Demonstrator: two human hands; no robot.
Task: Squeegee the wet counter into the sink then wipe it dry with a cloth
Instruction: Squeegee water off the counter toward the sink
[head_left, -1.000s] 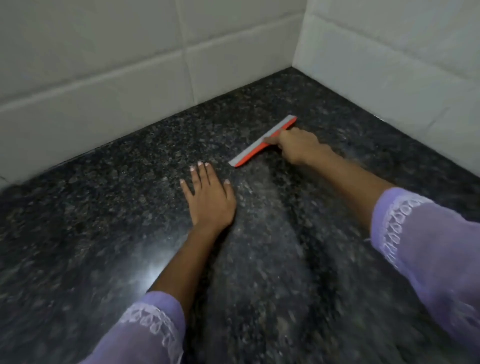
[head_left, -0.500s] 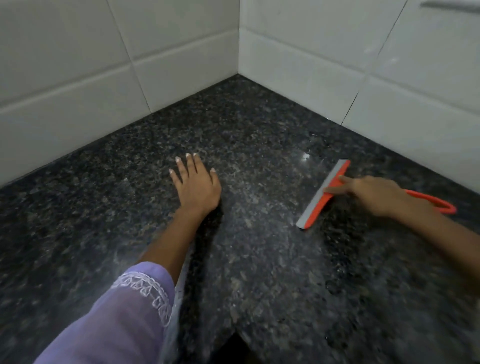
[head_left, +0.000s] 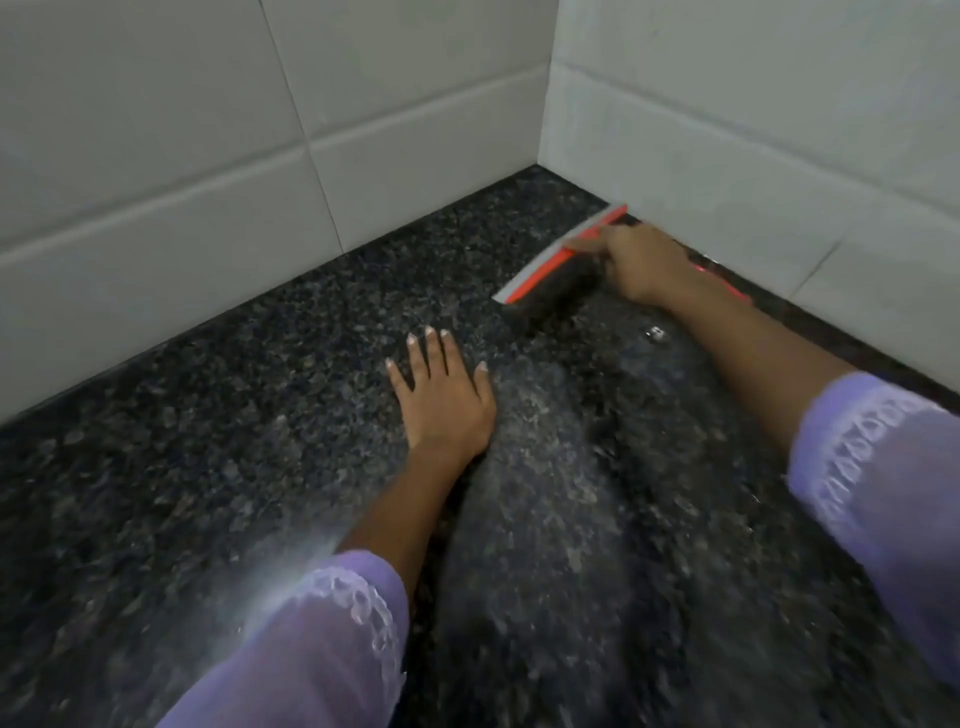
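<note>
An orange squeegee (head_left: 540, 274) with a grey rubber blade rests its blade on the black speckled granite counter (head_left: 234, 415), close to the right-hand wall near the corner. My right hand (head_left: 641, 265) grips it just behind the blade, hiding most of the orange handle. My left hand (head_left: 441, 397) lies flat, palm down, fingers spread on the counter, a little nearer and to the left of the blade. A wet sheen and a few drops show on the stone between my arms. No sink and no cloth are in view.
White tiled walls (head_left: 208, 156) meet in a corner (head_left: 543, 161) at the back of the counter and bound it on the left and right. A bright light reflection (head_left: 291, 566) lies on the stone beside my left sleeve.
My right hand has carried the squeegee from out on the counter back toward the corner, against the right wall. My left hand has stayed flat in place.
</note>
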